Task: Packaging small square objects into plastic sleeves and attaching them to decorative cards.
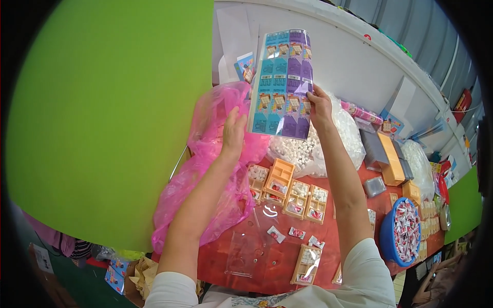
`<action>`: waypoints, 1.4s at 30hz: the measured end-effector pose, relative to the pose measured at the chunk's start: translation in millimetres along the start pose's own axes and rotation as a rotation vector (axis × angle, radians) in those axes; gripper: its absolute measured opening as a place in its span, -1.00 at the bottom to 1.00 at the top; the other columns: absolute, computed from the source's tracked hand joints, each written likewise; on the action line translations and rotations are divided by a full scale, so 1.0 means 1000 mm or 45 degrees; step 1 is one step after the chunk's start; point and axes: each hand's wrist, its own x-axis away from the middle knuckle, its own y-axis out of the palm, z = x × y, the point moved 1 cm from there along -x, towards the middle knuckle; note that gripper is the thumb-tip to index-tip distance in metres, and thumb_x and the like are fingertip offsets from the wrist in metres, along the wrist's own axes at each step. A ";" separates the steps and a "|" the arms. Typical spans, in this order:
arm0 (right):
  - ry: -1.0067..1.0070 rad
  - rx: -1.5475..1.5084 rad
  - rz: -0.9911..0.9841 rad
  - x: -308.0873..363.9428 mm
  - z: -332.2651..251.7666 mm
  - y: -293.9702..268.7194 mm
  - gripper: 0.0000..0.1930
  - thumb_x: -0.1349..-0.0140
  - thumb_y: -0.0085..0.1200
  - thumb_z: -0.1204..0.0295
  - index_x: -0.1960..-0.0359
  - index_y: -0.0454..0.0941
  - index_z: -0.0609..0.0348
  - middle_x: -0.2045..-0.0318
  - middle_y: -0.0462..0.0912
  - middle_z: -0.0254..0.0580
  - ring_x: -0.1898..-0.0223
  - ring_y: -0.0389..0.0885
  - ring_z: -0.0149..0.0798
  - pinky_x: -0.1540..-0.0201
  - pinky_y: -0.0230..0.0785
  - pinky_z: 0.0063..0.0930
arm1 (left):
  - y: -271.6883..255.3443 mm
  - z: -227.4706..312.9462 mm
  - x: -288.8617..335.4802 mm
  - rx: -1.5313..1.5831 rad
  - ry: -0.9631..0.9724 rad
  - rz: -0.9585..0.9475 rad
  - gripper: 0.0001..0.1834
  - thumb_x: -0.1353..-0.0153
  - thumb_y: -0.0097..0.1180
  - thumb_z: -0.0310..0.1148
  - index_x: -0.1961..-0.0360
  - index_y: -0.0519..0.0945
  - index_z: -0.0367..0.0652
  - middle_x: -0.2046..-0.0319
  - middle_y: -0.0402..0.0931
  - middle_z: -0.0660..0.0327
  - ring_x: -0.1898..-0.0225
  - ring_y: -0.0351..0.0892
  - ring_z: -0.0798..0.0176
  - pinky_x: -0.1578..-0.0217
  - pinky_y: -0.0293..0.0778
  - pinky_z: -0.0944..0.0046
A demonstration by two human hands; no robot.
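Raised over the far side of the table, a glossy printed sheet point(280, 84) shows rows of small teal and purple panels. My right hand point(321, 107) grips its right edge between thumb and fingers. My left hand point(233, 132) is beside the sheet's lower left edge, fingers stretched upward and holding nothing. Behind and below that hand lies a crumpled pink plastic bag point(177, 203). Beneath my arms are several cream compartment trays point(281, 177) with white pieces and small wrapped packets; one tray point(306, 264) sits nearer to me.
A clear plastic bag of white pieces point(298, 154) stands behind the trays. On the right are a blue basin point(389, 233) full of wrapped packets and stacked grey and orange boxes point(391, 159). A green panel point(108, 118) borders the left; a loose packet point(276, 234) lies on the red table point(218, 262).
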 end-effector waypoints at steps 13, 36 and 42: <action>-0.056 0.382 0.150 -0.042 0.049 -0.048 -0.53 -0.19 -0.01 0.52 -0.18 0.36 0.32 0.06 0.54 0.02 0.11 0.57 -0.17 0.06 0.45 -0.31 | 0.052 -0.072 -0.058 0.573 -0.669 -0.355 -0.89 -0.06 0.04 -0.53 0.34 0.50 -0.27 0.42 0.54 0.14 0.44 0.54 0.22 0.41 0.49 0.25; -0.321 1.767 -0.233 0.039 0.112 -0.003 -0.64 -0.01 -0.07 0.51 0.08 0.43 0.31 0.25 0.50 0.21 0.14 0.47 0.24 0.05 0.33 -0.01 | 0.071 -0.110 -0.045 0.606 -0.667 -0.120 -0.92 -0.14 0.05 -0.56 0.32 0.53 -0.26 0.43 0.55 0.20 0.43 0.54 0.30 0.37 0.48 0.32; -0.372 1.961 -0.034 0.039 0.092 -0.023 -0.66 0.00 -0.04 0.58 0.11 0.44 0.24 0.25 0.53 0.20 0.18 0.50 0.22 0.10 0.40 -0.05 | 0.051 -0.130 -0.067 0.232 -0.378 0.088 -0.87 -0.06 0.10 -0.50 0.36 0.61 -0.29 0.45 0.59 0.18 0.40 0.55 0.29 0.34 0.44 0.29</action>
